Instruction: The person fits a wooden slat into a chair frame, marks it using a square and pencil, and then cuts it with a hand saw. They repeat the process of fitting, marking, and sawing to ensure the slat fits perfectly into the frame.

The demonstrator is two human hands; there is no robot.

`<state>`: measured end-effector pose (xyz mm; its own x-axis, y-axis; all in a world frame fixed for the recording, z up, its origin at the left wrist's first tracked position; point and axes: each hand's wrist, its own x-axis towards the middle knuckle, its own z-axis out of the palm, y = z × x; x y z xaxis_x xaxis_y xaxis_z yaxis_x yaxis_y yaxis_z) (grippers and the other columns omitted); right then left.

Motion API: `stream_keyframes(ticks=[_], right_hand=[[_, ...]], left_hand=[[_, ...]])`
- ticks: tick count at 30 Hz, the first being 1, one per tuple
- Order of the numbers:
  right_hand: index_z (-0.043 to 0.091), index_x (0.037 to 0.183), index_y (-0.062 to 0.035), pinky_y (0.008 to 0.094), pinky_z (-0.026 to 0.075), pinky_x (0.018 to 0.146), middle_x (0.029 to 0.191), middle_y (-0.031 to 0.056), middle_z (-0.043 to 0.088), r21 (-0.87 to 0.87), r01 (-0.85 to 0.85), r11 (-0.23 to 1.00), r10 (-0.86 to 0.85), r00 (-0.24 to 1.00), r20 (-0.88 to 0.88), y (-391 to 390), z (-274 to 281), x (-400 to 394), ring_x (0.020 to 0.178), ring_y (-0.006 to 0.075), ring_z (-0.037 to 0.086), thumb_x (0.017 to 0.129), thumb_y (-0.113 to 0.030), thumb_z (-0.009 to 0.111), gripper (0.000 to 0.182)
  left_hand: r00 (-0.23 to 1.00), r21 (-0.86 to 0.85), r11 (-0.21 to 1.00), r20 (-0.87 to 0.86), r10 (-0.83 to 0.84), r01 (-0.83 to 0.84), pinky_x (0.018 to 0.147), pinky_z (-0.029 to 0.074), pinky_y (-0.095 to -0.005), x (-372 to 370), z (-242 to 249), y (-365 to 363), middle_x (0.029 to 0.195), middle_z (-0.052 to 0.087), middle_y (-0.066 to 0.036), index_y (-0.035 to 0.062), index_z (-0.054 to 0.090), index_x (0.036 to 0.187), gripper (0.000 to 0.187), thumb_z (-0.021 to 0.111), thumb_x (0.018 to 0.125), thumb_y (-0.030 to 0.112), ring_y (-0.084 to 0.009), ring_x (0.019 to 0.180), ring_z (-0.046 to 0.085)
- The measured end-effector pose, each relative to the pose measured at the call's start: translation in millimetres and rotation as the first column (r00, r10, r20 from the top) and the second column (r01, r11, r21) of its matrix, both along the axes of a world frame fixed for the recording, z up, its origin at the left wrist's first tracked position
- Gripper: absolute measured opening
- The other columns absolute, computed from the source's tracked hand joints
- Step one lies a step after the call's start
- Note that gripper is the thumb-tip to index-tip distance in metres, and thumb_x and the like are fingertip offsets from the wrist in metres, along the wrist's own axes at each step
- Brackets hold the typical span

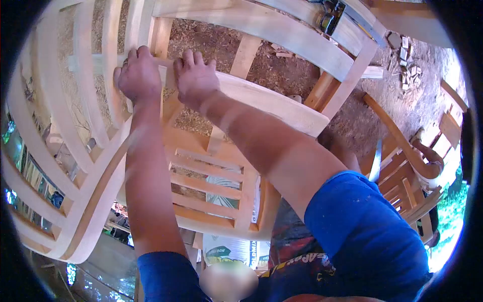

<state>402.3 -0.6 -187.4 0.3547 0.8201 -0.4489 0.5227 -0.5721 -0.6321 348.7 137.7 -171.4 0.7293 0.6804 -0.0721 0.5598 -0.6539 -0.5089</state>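
Observation:
My left hand [140, 75] is closed over the pale wood where an upright slat [136, 25] meets the end of a seat board. Close beside it, my right hand [196, 78] grips the near end of that wooden seat board [271, 100], fingers curled over its edge. The board slants down to the right across an unfinished wooden bench frame [259, 22]. Both palms face down, so the thumbs and the exact contact under the fingers are partly hidden. A curved slatted backrest [55, 121] rises on the left.
A hand plane [329, 17] rests on the frame at the top right. Below my arms stands a slatted wooden panel [206, 186], with printed sacks [231, 249] behind it. Shavings cover the ground; offcuts [410, 68] lie right. Another person's arm [427, 156] shows beside wooden chairs.

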Motion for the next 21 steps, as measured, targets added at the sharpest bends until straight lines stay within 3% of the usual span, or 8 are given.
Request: stream_keyframes(ticks=[2, 6, 10, 13, 16, 19, 21], right_hand=[[0.057, 0.141, -0.0042, 0.0664, 0.043, 0.104, 0.145, 0.0197, 0.048, 0.036, 0.022, 0.999, -0.022, 1.000, 0.013, 1, -4, -3, 0.139, 0.0361, 0.046, 0.102, -0.021, 0.053, 0.043], [0.055, 0.138, -0.0044, 0.0623, 0.046, 0.098, 0.137, 0.0182, 0.048, 0.104, 0.051, 0.993, -0.062, 0.992, 0.112, 4, -19, -13, 0.134, 0.0358, 0.047, 0.098, -0.023, 0.056, 0.045], [0.056, 0.137, -0.0043, 0.0613, 0.046, 0.100, 0.136, 0.0164, 0.049, 0.103, 0.078, 0.992, -0.080, 0.997, 0.014, 13, -22, -14, 0.132, 0.0342, 0.048, 0.099, -0.022, 0.055, 0.042], [0.057, 0.141, -0.0042, 0.0668, 0.042, 0.106, 0.138, 0.0155, 0.051, 0.077, 0.022, 0.997, -0.020, 0.999, -0.030, 14, -18, -9, 0.133, 0.0332, 0.049, 0.102, -0.026, 0.055, 0.044], [0.056, 0.142, -0.0044, 0.0662, 0.042, 0.106, 0.135, 0.0157, 0.052, 0.120, -0.004, 0.993, 0.007, 1.000, -0.029, 9, -12, -3, 0.132, 0.0329, 0.050, 0.103, -0.031, 0.056, 0.047], [0.052, 0.146, -0.0035, 0.0596, 0.046, 0.103, 0.142, 0.0167, 0.049, 0.070, -0.040, 0.997, 0.043, 0.998, -0.038, 11, -9, 0, 0.136, 0.0342, 0.047, 0.097, -0.025, 0.060, 0.054], [0.052, 0.147, -0.0033, 0.0591, 0.045, 0.103, 0.142, 0.0168, 0.049, 0.073, -0.009, 0.997, 0.013, 0.998, -0.056, 13, -10, -2, 0.137, 0.0345, 0.047, 0.097, -0.025, 0.061, 0.055]], left_hand=[[0.993, 0.034, 0.994, 0.062, -0.105, 0.103, 0.082, 0.047, -0.0421, -10, -5, 4, 0.100, 0.070, 0.001, 0.0220, 0.070, 0.097, 0.009, 0.067, 0.091, 0.027, -0.0208, 0.094, 0.072], [0.997, 0.051, 0.998, 0.065, -0.046, 0.043, 0.082, 0.046, -0.0445, -9, -13, 0, 0.107, 0.068, 0.002, 0.0222, 0.071, 0.099, 0.011, 0.068, 0.090, 0.027, -0.0199, 0.105, 0.068], [0.993, 0.000, 0.997, 0.092, -0.074, 0.075, 0.081, 0.045, -0.0445, -12, -12, 3, 0.109, 0.067, 0.002, 0.0214, 0.070, 0.097, 0.013, 0.073, 0.085, 0.025, -0.0235, 0.104, 0.067], [0.991, -0.094, 0.994, 0.122, -0.051, 0.062, 0.086, 0.047, -0.0527, -17, -10, -2, 0.113, 0.068, -0.006, 0.0131, 0.071, 0.103, 0.020, 0.074, 0.086, 0.023, -0.0313, 0.110, 0.065], [0.897, -0.353, 0.926, 0.354, 0.267, -0.136, 0.103, 0.049, -0.0544, -54, -29, -19, 0.137, 0.062, -0.016, 0.0098, 0.067, 0.129, 0.041, 0.070, 0.089, 0.013, -0.0371, 0.128, 0.060], [0.902, -0.502, 0.859, 0.321, 0.288, -0.095, 0.116, 0.046, -0.0494, -83, -18, -65, 0.158, 0.044, -0.026, 0.0064, 0.045, 0.154, 0.069, 0.068, 0.089, 0.008, -0.0417, 0.146, 0.045], [0.948, -0.476, 0.879, 0.260, 0.184, -0.040, 0.117, 0.046, -0.0477, -99, -28, -57, 0.164, 0.035, -0.025, 0.0080, 0.034, 0.160, 0.081, 0.071, 0.088, 0.008, -0.0408, 0.151, 0.038]])
